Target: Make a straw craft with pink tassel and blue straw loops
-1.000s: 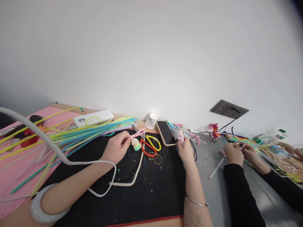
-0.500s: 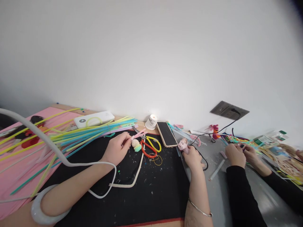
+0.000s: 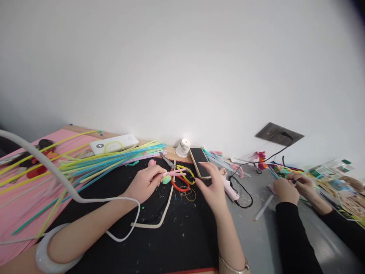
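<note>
My left hand [image 3: 145, 182] is closed in a pinch on a small craft piece [image 3: 166, 177] with a cream and green body and pink strips sticking out to the right, held over the black mat [image 3: 159, 236]. My right hand [image 3: 212, 186] hovers open just right of it, fingers spread, holding nothing. A pink glue gun [image 3: 230, 189] lies on the grey table beside my right hand, its black cord [image 3: 242, 198] looping away. Red and yellow loops [image 3: 182, 179] lie between my hands.
A bundle of long coloured straws [image 3: 108, 160] fans across the left. A white power bank [image 3: 114, 143], a lit candle [image 3: 183, 147] and a phone [image 3: 200, 167] sit near the wall. Another person's hands [image 3: 293, 188] in black sleeves work at the right among craft clutter.
My right hand set the pink glue gun down on the grey table, then came back left, open, toward the craft piece. My left hand turned the piece so its pink strips point right.
</note>
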Demonstrator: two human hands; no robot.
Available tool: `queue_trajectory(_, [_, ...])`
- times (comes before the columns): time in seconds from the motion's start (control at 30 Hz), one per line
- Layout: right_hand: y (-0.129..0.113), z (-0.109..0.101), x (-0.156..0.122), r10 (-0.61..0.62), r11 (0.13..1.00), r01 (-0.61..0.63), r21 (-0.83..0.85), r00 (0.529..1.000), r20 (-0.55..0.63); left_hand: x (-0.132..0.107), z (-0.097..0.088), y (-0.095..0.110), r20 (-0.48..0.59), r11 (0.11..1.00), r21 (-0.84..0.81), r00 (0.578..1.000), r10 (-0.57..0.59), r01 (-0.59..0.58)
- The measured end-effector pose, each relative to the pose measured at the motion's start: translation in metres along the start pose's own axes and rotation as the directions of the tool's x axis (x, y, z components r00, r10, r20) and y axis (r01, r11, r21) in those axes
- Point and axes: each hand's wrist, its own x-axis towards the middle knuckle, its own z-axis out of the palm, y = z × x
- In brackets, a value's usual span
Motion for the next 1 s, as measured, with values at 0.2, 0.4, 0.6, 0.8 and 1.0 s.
queue_trajectory(0.2, [-0.027, 0.035, -0.006, -0.087, 0.982, 0.075, 0.171, 0.994, 0.063, 0.000, 0.000, -0.001, 0.110, 0.999, -0.004, 0.993, 0.044, -0.044])
queue_trajectory(0.4, [-0.028, 0.041, -0.006, -0.096, 0.978, 0.093, 0.189, 0.995, 0.007, -0.001, 0.002, -0.001, 0.138, 0.999, -0.006, 0.990, 0.038, -0.037])
queue_trajectory(0.6, [-0.029, 0.042, -0.007, -0.128, 0.980, 0.129, 0.152, 0.992, -0.015, -0.001, 0.003, 0.000, 0.150, 1.000, -0.010, 0.989, 0.016, -0.015])
queue_trajectory(0.8, [-0.029, 0.043, -0.007, -0.136, 0.983, 0.138, 0.122, 0.990, -0.024, -0.001, 0.003, 0.001, 0.143, 1.000, -0.026, 0.990, -0.002, 0.006])
queue_trajectory(1.0, [-0.027, 0.044, -0.008, -0.146, 0.983, 0.147, 0.106, 0.989, -0.019, -0.001, 0.004, 0.000, 0.156, 0.997, -0.066, 0.987, -0.037, 0.048])
